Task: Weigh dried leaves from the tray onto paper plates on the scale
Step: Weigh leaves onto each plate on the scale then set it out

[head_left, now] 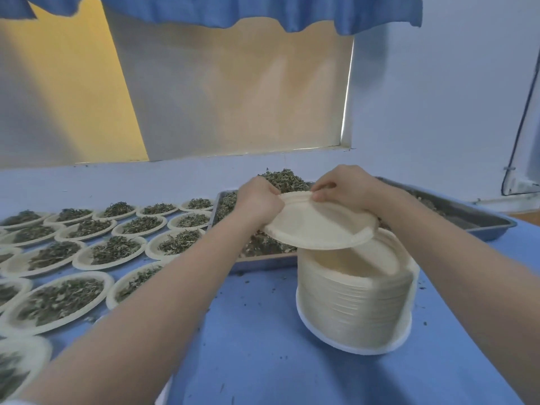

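A cream paper plate [318, 223] is held tilted above a tall stack of paper plates [355, 299] on the blue table. My left hand [257, 201] grips the plate's far left rim, and my right hand [343, 187] pinches the far rim beside it. Behind them lies a metal tray [479, 220] with a heap of dried leaves [285, 178]. No scale is visible.
Several paper plates filled with dried leaves [111, 249] cover the left half of the blue table [263, 331]. Leaf crumbs are scattered on the table. A window with a blue curtain [233, 13] is behind, and a cable [523, 112] runs down the right wall.
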`<state>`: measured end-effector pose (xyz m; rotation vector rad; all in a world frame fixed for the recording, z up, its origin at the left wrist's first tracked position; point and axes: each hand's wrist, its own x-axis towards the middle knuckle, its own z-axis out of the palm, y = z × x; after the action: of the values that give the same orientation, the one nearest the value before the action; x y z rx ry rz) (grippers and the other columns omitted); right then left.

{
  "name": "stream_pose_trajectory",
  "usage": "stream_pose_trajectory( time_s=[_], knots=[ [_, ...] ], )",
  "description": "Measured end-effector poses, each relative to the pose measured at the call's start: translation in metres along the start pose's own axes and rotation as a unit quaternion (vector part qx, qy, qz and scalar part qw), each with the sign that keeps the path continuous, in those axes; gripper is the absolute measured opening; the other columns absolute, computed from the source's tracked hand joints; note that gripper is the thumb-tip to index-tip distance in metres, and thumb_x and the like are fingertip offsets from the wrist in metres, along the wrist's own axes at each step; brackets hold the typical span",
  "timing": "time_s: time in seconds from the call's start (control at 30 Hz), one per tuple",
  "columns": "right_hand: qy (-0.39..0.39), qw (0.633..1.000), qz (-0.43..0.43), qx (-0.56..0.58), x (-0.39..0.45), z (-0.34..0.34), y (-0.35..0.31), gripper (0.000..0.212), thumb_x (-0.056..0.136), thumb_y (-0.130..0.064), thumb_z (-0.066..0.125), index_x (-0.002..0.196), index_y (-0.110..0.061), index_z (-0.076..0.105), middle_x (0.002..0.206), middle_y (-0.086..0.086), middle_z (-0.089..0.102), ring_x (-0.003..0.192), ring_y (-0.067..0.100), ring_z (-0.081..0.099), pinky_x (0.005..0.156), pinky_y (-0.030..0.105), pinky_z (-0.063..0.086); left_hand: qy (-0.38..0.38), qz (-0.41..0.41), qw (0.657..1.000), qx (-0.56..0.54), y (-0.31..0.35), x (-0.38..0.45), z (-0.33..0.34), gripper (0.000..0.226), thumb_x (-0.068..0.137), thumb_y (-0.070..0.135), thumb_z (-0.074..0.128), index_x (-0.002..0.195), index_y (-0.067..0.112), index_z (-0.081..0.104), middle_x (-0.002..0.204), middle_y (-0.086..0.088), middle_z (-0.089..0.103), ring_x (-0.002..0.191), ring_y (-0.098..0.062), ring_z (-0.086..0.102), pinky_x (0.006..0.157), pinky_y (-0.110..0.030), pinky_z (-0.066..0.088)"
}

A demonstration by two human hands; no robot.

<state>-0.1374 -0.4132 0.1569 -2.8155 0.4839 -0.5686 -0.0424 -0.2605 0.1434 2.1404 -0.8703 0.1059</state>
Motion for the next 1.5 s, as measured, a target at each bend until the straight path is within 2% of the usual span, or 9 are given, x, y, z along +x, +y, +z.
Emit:
stream_pose_trajectory(
  time_s=[0.27, 0.4, 0.5, 0.63, 0.77, 1.03, 1.13, 1.3, 1.5],
  knots=[
    [-0.075, 0.994, -0.072, 0.037, 0.016, 0.067, -0.122, 0.025, 0.095, -0.023, 0.058, 0.111, -0.01, 0.072, 0.111, 0.007, 0.071, 0.105, 0.024, 0.063, 0.095, 0.031, 0.048, 0.006, -0.164, 0.978, -0.129, -0.107, -0.051, -0.091, 0.019, 0.084, -0.003, 0.053, 0.089, 0.015, 0.046, 0.092, -0.008, 0.039, 0.081, -0.02, 0.035, 0.07, -0.033, 0.028],
    [-0.121, 0.987, -0.097, 0.047, 0.012, 0.12, -0.179, 0.025, 0.097, -0.021, 0.054, 0.108, -0.007, 0.072, 0.103, 0.008, 0.072, 0.073, 0.019, 0.061, 0.069, 0.028, 0.052, 0.07, -0.253, 0.943, -0.205, -0.165, -0.093, -0.134, 0.018, 0.085, 0.002, 0.057, 0.101, -0.003, 0.063, 0.089, -0.015, 0.053, 0.067, -0.022, 0.045, 0.055, -0.027, 0.039],
    [-0.131, 0.986, -0.089, 0.051, 0.007, 0.155, -0.207, 0.031, 0.096, -0.02, 0.054, 0.095, 0.006, 0.071, 0.106, 0.015, 0.071, 0.066, 0.024, 0.059, 0.056, 0.023, 0.042, 0.087, -0.264, 0.933, -0.227, -0.202, -0.119, -0.148, 0.027, 0.087, 0.006, 0.058, 0.113, 0.001, 0.062, 0.103, -0.014, 0.061, 0.081, -0.026, 0.054, 0.07, -0.035, 0.047],
    [-0.113, 0.991, -0.054, 0.046, -0.005, 0.182, -0.221, 0.032, 0.094, -0.021, 0.054, 0.089, 0.005, 0.072, 0.109, 0.015, 0.07, 0.078, 0.026, 0.066, 0.091, 0.03, 0.048, 0.077, -0.266, 0.928, -0.249, -0.232, -0.14, -0.14, 0.038, 0.09, 0.006, 0.055, 0.129, 0.006, 0.056, 0.123, -0.013, 0.061, 0.111, -0.029, 0.057, 0.103, -0.045, 0.042],
    [-0.088, 0.996, -0.031, 0.014, -0.016, 0.197, -0.221, 0.033, 0.092, -0.02, 0.049, 0.065, -0.012, 0.067, 0.068, 0.009, 0.065, 0.068, 0.024, 0.061, 0.072, 0.029, 0.053, 0.069, -0.264, 0.924, -0.268, -0.244, -0.148, -0.12, 0.045, 0.092, 0.006, 0.05, 0.137, 0.011, 0.048, 0.133, -0.009, 0.054, 0.118, -0.027, 0.053, 0.108, -0.046, 0.037],
    [-0.044, 0.994, 0.03, 0.096, -0.024, 0.211, -0.21, 0.034, 0.09, -0.035, 0.052, 0.11, -0.014, 0.071, 0.111, 0.003, 0.07, 0.103, 0.023, 0.063, 0.083, 0.036, 0.054, 0.102, -0.251, 0.919, -0.286, -0.251, -0.15, -0.102, 0.045, 0.095, 0.011, 0.049, 0.139, 0.014, 0.046, 0.138, -0.003, 0.051, 0.124, -0.022, 0.049, 0.109, -0.043, 0.037],
    [-0.054, 0.944, 0.102, 0.31, -0.022, 0.211, -0.207, 0.047, 0.09, -0.058, 0.047, 0.12, -0.024, 0.063, 0.126, -0.003, 0.061, 0.116, 0.019, 0.053, 0.092, 0.033, 0.041, 0.126, -0.241, 0.911, -0.312, -0.25, -0.151, -0.103, 0.048, 0.094, 0.019, 0.054, 0.14, 0.015, 0.045, 0.139, 0.001, 0.05, 0.126, -0.019, 0.047, 0.11, -0.043, 0.034],
    [-0.015, 0.743, 0.206, 0.637, -0.034, 0.218, -0.197, 0.052, 0.097, -0.053, 0.036, 0.133, -0.02, 0.052, 0.127, 0.001, 0.058, 0.114, 0.014, 0.052, 0.098, 0.034, 0.033, 0.196, -0.185, 0.899, -0.346, -0.247, -0.165, -0.103, 0.044, 0.094, 0.029, 0.054, 0.137, 0.026, 0.047, 0.138, 0.012, 0.049, 0.12, -0.007, 0.047, 0.103, -0.031, 0.038],
    [0.014, 0.689, 0.202, 0.696, -0.047, 0.22, -0.198, 0.054, 0.098, -0.051, 0.03, 0.139, -0.02, 0.047, 0.138, -0.002, 0.052, 0.125, 0.012, 0.047, 0.098, 0.031, 0.029, 0.231, -0.112, 0.886, -0.387, -0.244, -0.175, -0.101, 0.039, 0.097, 0.026, 0.048, 0.136, 0.024, 0.046, 0.137, 0.011, 0.051, 0.117, 0.007, 0.048, 0.099, -0.019, 0.041]
  ],
)
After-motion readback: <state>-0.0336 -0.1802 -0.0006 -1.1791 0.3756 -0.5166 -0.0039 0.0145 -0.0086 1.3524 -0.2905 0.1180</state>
